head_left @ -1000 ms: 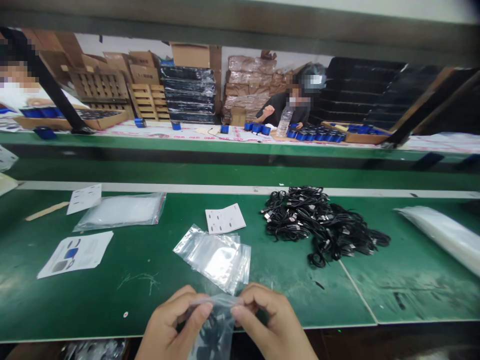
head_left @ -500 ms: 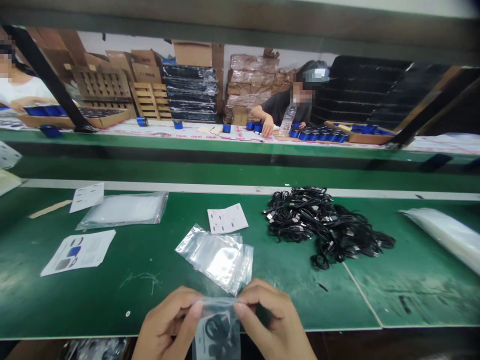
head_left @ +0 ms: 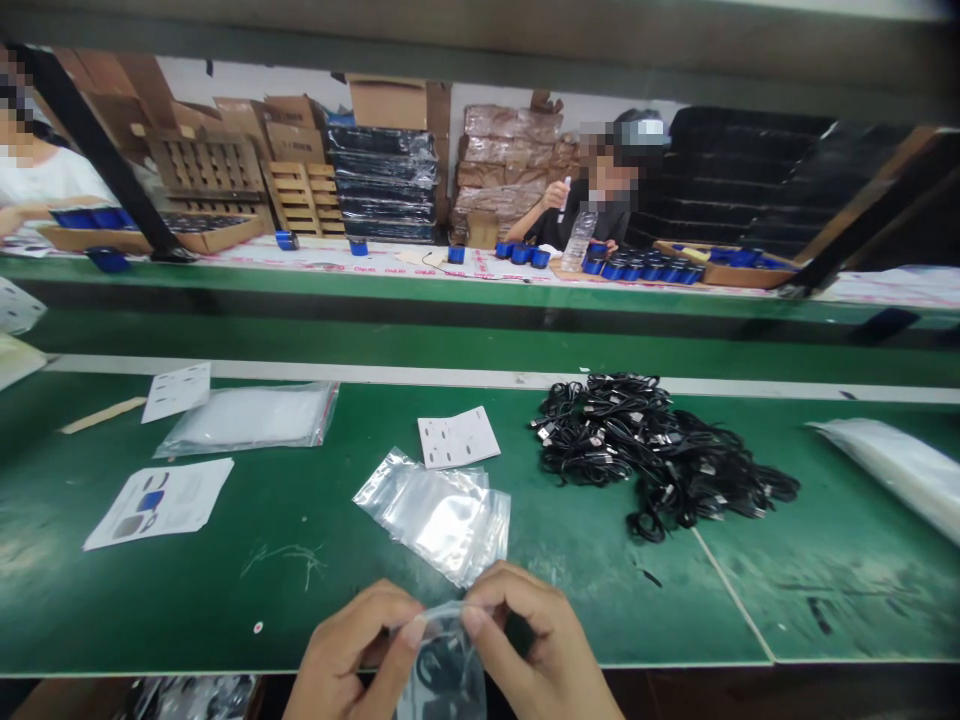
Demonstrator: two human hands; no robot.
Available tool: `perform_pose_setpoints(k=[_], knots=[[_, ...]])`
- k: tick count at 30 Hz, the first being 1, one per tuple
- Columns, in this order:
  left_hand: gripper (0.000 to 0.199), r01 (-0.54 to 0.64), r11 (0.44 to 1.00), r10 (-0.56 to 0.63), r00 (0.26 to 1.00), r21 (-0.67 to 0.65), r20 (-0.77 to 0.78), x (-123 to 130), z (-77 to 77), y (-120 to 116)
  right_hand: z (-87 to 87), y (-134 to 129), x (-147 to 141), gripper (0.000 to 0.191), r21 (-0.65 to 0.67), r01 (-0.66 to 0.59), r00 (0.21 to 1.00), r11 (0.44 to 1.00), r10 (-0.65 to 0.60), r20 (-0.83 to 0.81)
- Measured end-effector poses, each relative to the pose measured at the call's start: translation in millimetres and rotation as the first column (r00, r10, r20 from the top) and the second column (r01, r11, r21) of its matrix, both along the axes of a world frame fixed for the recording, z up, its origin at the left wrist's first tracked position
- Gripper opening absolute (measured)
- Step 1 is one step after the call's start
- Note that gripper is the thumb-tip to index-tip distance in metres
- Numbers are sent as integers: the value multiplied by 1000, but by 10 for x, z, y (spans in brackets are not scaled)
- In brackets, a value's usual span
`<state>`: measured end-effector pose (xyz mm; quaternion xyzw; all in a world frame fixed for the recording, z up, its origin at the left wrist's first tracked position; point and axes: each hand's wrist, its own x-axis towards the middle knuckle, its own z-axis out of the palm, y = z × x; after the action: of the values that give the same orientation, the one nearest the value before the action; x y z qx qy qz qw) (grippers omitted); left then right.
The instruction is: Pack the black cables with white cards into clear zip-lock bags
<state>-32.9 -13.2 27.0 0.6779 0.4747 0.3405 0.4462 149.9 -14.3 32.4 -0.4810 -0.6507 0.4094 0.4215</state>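
Note:
A clear zip bag [head_left: 442, 675] hangs at the table's front edge, pinched along its top by both my hands. My left hand [head_left: 360, 650] grips the top left part between thumb and fingers. On the top right part, my right hand [head_left: 536, 640] has thumb and fingers closed. Inside the bag a dark coiled cable and a printed sheet show dimly through the plastic; its lower end runs out of view. Just beyond my hands lie several flat clear zip bags [head_left: 439, 515], overlapping. Behind them rests a folded white leaflet [head_left: 459, 437].
A heap of black cables [head_left: 652, 450] lies to the right, with a plastic-wrapped pack [head_left: 892, 470] farther right. On the left are a stack of printed sheets [head_left: 157, 505] and a bag pack [head_left: 247, 418]. Across the bench, a co-worker [head_left: 611, 190] sits behind blue items [head_left: 637, 265].
My hands have drawn slightly closer along the bag's top, the left moving right, and the bag's mouth now bows upward. Across the bench, the co-worker has raised a hand holding a pale stick-like object.

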Motion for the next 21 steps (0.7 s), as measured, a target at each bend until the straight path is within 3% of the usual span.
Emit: perform_pose_setpoints(k=[4,11,21], knots=[[28,-32,995,33,999,-95,4,36,-32,-4,-33,1,-30,20,-3,8,1000,1000,-8,23],[29,-133,986,139,988,-101,62,128,-42,-27,-63,-5,-109,18,23,30,999,999,-30,11],[29,-97,994,100,993,50,-57,-28,-56,-17,-148,-45,-222,23,88,63,991,994,-73,114]])
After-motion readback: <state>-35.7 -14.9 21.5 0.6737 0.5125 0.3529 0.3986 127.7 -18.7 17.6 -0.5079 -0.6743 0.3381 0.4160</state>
